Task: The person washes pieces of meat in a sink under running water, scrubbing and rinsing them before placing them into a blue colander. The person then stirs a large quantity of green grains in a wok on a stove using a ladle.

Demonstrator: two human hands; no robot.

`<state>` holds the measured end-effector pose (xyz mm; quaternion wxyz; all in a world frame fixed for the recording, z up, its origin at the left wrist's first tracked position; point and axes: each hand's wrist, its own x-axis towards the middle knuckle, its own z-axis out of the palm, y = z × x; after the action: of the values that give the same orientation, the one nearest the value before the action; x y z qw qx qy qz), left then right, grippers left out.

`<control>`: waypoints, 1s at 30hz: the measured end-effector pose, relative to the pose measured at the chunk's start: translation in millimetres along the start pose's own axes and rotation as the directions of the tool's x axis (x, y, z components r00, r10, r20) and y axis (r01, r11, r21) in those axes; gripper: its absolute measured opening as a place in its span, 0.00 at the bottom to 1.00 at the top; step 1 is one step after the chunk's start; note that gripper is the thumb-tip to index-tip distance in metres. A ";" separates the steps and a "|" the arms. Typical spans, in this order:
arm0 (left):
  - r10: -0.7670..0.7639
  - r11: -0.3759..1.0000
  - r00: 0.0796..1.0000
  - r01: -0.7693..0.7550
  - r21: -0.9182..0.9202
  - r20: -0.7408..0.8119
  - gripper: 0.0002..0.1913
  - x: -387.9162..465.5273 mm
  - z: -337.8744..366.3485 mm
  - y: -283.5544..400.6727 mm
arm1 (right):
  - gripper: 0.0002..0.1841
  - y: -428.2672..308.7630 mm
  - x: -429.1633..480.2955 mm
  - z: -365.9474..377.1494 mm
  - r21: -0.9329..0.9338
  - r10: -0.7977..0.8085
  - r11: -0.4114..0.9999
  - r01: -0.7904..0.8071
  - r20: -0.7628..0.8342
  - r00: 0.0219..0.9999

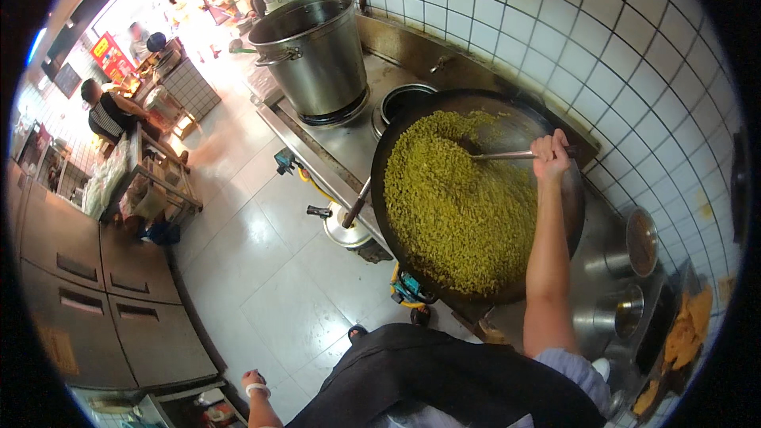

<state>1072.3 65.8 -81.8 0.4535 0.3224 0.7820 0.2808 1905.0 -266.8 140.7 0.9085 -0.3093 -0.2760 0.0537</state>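
My right hand [550, 154] grips the handle of a metal cooking utensil [505, 155] over the far right of a large dark wok [383, 238]. The utensil's head is hidden in a heap of chopped yellow-green food [458, 208], which fills most of the wok. Bare dark metal shows along the wok's right and back sides. Low at the left, well away from the stove, hangs my left hand [254, 377], with a white band at its wrist. Its fingers look curled, but whether they hold anything is too small to tell.
A tall steel stockpot [315, 59] stands on the stove beyond the wok. A dark-handled tool [357, 205] leans over the stove's front edge. Two steel containers [641, 244] [627, 312] are at the right. Another person [113, 110] works at the far left, near steel cabinets [65, 285].
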 end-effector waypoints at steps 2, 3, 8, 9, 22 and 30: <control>-0.007 1.000 0.997 0.007 -0.003 0.081 0.05 15.8 29.4 4.3 | 0.15 -21.3 -21.8 51.2 -0.050 0.003 0.999 0.010 0.265 0.964; -0.005 1.000 0.992 0.004 0.011 0.126 0.07 22.6 44.0 7.7 | 0.15 -29.1 -36.4 76.9 -0.077 0.013 0.997 0.017 0.375 0.927; 0.043 0.997 0.930 -0.062 0.040 0.364 0.02 59.8 103.2 25.4 | 0.07 -50.3 -115.5 201.7 -0.431 -0.122 0.774 0.463 0.616 0.778; 0.050 0.997 0.915 -0.067 0.027 0.401 0.02 66.6 110.1 27.7 | 0.07 -60.1 -125.9 223.2 -0.477 -0.125 0.678 0.559 0.675 0.727; -0.034 0.995 0.912 -0.009 0.102 0.408 0.02 93.2 123.2 29.5 | 0.15 35.5 -237.8 203.8 -0.525 0.195 0.657 0.542 0.812 0.551; 0.015 0.996 0.944 -0.042 0.077 0.329 0.03 68.7 107.1 21.5 | 0.15 79.1 -164.2 96.7 -0.562 0.288 0.420 0.713 0.827 0.482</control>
<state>1146.8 147.2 -148.6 0.5595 0.3945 0.7018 0.1969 1720.9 -195.9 80.5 0.3407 -0.6134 -0.7061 -0.0956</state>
